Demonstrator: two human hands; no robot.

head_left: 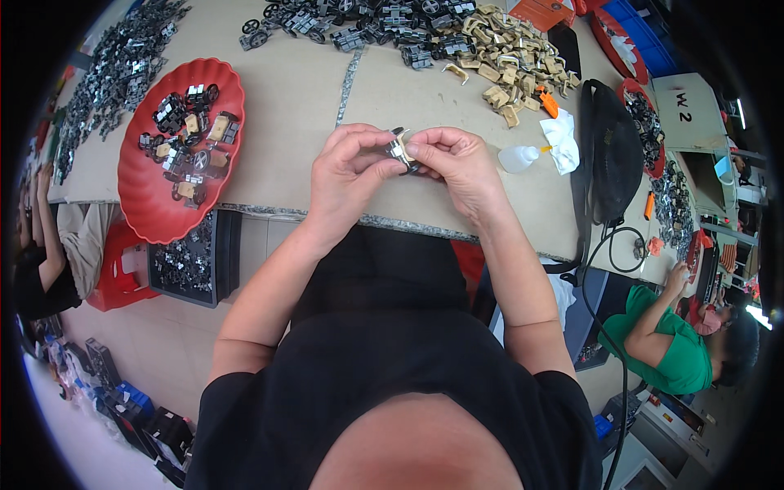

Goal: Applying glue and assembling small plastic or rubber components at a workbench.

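Observation:
Above the near edge of the table (282, 155), my left hand (347, 175) and my right hand (461, 167) meet around a small black toy car chassis (399, 151) with a shiny metallic part on it. The left fingers pinch it from the left side. My right thumb and forefinger press on it from the right and partly cover it. To the left stands a scalloped red tray (135, 184) holding several black chassis with wheels, some bearing tan pieces. A pile of tan bracket-shaped pieces (510, 61) lies at the far right, beside a heap of black wheeled chassis (384, 28).
A white squeeze bottle (517, 158) and a white tissue (561, 140) lie right of my hands, near a black bag (611, 155) and its cable. Small dark parts (114, 73) spread at far left. A grey crate (220, 261) sits below the table. A person in green (665, 339) works at right.

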